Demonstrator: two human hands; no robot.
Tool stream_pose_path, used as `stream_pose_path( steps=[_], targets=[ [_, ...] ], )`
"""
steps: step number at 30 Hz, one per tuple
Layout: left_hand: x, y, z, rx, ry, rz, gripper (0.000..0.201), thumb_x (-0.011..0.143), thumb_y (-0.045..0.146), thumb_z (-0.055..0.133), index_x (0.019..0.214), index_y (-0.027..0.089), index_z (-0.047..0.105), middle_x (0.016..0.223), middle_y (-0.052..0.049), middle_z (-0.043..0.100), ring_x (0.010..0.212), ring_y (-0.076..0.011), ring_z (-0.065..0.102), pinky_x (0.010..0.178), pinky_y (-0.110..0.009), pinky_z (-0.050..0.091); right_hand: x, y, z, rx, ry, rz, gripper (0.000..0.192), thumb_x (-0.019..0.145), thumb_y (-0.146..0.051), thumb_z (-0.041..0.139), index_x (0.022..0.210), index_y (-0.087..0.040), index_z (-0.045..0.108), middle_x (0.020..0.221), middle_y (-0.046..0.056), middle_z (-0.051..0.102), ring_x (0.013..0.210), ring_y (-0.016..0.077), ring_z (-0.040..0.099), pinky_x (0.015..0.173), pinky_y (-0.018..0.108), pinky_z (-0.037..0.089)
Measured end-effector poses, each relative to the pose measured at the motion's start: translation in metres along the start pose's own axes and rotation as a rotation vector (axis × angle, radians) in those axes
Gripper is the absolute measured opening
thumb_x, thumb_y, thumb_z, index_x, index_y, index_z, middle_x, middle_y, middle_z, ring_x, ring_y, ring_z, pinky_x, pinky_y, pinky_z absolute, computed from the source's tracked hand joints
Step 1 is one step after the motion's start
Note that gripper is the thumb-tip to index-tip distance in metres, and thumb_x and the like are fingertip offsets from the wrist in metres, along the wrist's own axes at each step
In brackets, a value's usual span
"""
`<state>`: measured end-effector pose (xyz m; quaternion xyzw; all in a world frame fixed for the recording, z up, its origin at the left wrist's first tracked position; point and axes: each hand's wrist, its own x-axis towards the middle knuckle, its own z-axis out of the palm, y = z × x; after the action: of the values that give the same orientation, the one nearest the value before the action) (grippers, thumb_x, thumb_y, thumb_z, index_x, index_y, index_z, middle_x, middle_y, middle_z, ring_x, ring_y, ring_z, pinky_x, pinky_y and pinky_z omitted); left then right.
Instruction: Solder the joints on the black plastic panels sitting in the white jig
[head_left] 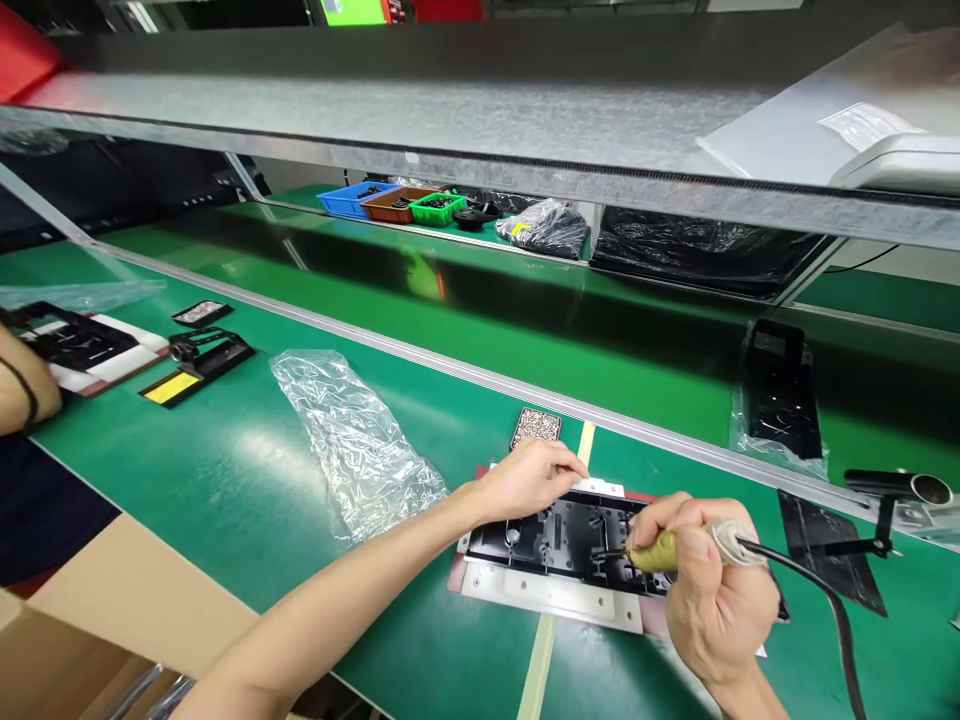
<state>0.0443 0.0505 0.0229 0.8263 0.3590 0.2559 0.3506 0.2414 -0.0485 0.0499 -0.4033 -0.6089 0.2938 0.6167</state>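
Resting fingers-down on the far edge of the black panel [564, 535], the left hand [529, 478] steadies it; the panel's long axis runs left-right, and the right hand [709, 585] grips a corded tool [651, 553] at its right end.

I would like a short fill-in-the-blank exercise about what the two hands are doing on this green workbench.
1. The right hand grips a corded tool with a ____ coloured handle.
2. The left hand rests on the far edge of a ____ plastic frame.
3. The frame lies on a white plate on the ____ table.
4. Left of the frame lies a crumpled clear ____ bag.

Missing words: yellow; black; green; plastic
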Motion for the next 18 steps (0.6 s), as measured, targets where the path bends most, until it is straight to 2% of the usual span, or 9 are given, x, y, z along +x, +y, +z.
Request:
stream_pose_path(
  steps=[2, 5, 10, 18],
  targets=[
    [0.001, 0.012, 0.007, 0.040, -0.059, 0.081, 0.023, 0.099, 0.013, 0.054, 0.101, 0.017, 0.076, 0.099, -0.005, 0.075, 0.095, -0.0190, 0.067, 0.090, -0.028, 0.050, 0.003, -0.003, -0.002, -0.018, -0.001, -0.012, 0.011, 0.105, -0.025, 0.047, 0.095, -0.022, 0.049, 0.076, 0.000, 0.061, 0.066, 0.0149, 0.060, 0.058, 0.031, 0.049],
    [0.004, 0.022, 0.013, 0.107, -0.141, 0.149, 0.017, 0.097, 0.011, 0.059, 0.100, 0.015, 0.075, 0.097, -0.006, 0.075, 0.097, -0.0205, 0.066, 0.090, -0.028, 0.050, 0.007, -0.006, -0.003, -0.032, 0.003, -0.041, 0.009, 0.104, -0.024, 0.047, 0.095, -0.022, 0.050, 0.075, 0.000, 0.061, 0.066, 0.0157, 0.061, 0.061, 0.033, 0.050],
    [0.011, 0.025, 0.018, 0.257, -0.243, 0.219, 0.020, 0.094, 0.005, 0.058, 0.093, 0.016, 0.074, 0.096, -0.006, 0.074, 0.093, -0.0212, 0.064, 0.090, -0.030, 0.049, 0.005, -0.007, -0.003, -0.035, 0.013, -0.026, 0.009, 0.103, -0.023, 0.048, 0.095, -0.022, 0.051, 0.074, 0.000, 0.062, 0.066, 0.0170, 0.061, 0.069, 0.038, 0.050],
    [0.013, 0.028, 0.018, 0.384, -0.265, 0.311, 0.021, 0.091, 0.003, 0.056, 0.091, 0.017, 0.072, 0.083, -0.005, 0.070, 0.084, -0.0209, 0.058, 0.080, -0.032, 0.047, 0.001, -0.006, -0.005, -0.018, 0.030, -0.037, 0.006, 0.103, -0.021, 0.049, 0.097, -0.021, 0.052, 0.075, 0.001, 0.062, 0.070, 0.0176, 0.062, 0.073, 0.039, 0.049]
  ],
)
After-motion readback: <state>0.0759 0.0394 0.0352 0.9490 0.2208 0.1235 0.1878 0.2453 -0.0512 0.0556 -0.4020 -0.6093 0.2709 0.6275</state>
